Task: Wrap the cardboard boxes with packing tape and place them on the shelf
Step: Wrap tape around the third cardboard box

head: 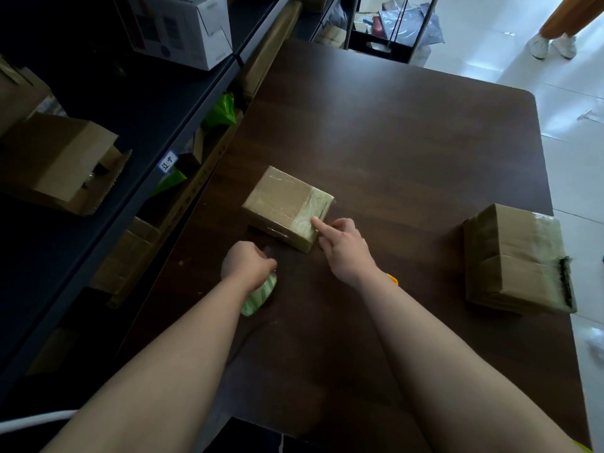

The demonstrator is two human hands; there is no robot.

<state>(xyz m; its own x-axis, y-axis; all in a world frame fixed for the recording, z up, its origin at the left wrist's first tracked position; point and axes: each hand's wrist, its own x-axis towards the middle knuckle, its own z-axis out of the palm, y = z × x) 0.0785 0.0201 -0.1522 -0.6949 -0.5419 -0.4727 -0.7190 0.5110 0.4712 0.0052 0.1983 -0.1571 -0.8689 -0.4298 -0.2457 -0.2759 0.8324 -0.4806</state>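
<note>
Step in hand: the taping of the small box is judged to be under way; shelving is not yet begun.
Small box: it is set flat on the tabletop, left of centre and just beyond both hands.
Tape band: 1 pale band is seen across the right end of the small box, running over its top and down its near side.
Left hand: the left hand is clenched around the tape roll, which is held near the box's near edge; whether a strand runs from roll to box cannot be told.
Right hand: nothing is grasped by the right hand; its index fingertip is laid on the band at the box's near right top edge, with the other fingers tucked in.
Good practice: the band is best pinned firmly with that finger while the roll is drawn taut and low, so that the tape is laid flat and square to the edge.
Risk: wrinkles or a skewed band are likely if the finger is lifted too soon, and the light box may be dragged.
Second box: 1 second box, already glossy with tape, is set at the right edge, well apart.
Shelf: the shelf is found along the left, with other cartons on it.
</note>
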